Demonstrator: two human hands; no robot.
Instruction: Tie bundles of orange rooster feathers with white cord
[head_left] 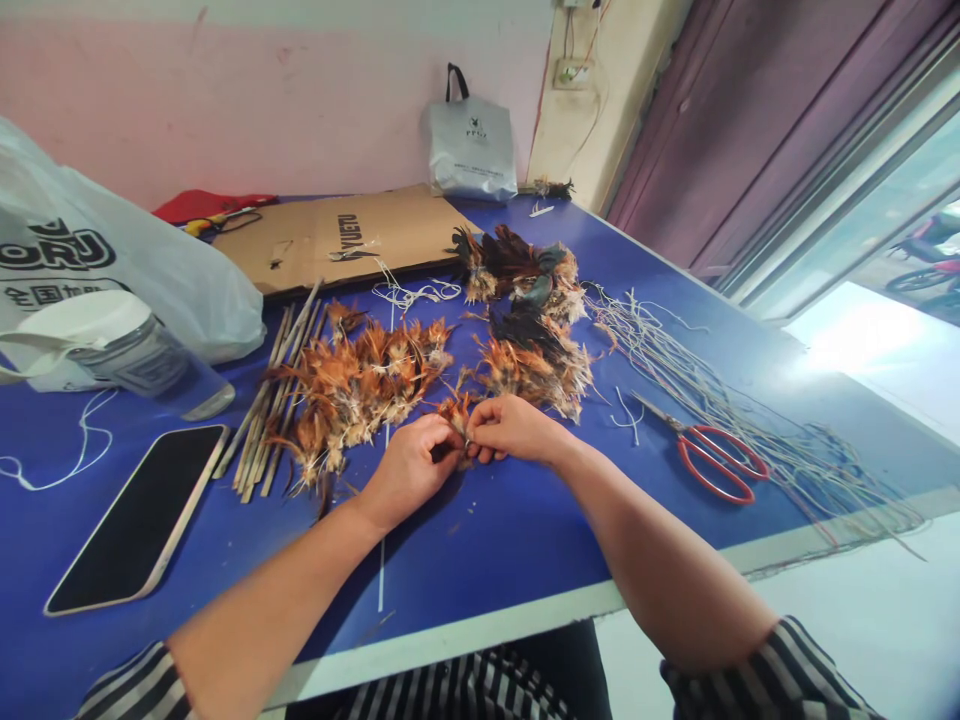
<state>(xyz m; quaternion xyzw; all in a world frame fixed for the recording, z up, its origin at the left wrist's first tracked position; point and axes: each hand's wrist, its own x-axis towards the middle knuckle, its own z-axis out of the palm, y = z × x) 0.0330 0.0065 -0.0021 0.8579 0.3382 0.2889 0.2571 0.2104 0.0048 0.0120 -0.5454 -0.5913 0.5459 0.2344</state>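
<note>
Both hands meet over the blue table (525, 540). My left hand (420, 462) is closed on a small feather bunch (454, 410), its orange-brown tips pointing away from me. My right hand (510, 428) pinches at the same bunch from the right, fingertips close to the left ones. Just left and beyond lies a spread of orange-brown feather bunches (367, 375). Behind my right hand sits a second pile of orange and black feathers (536, 360), with darker feathers (525, 265) farther back.
Red-handled scissors (720, 462) and long loose strings (697, 390) lie right. Thin sticks (274, 400), a phone (139, 520), a clear bottle (154, 365) and a white plastic bag (135, 250) are left. Cardboard (300, 235) and a silver bag (472, 150) stand at the back.
</note>
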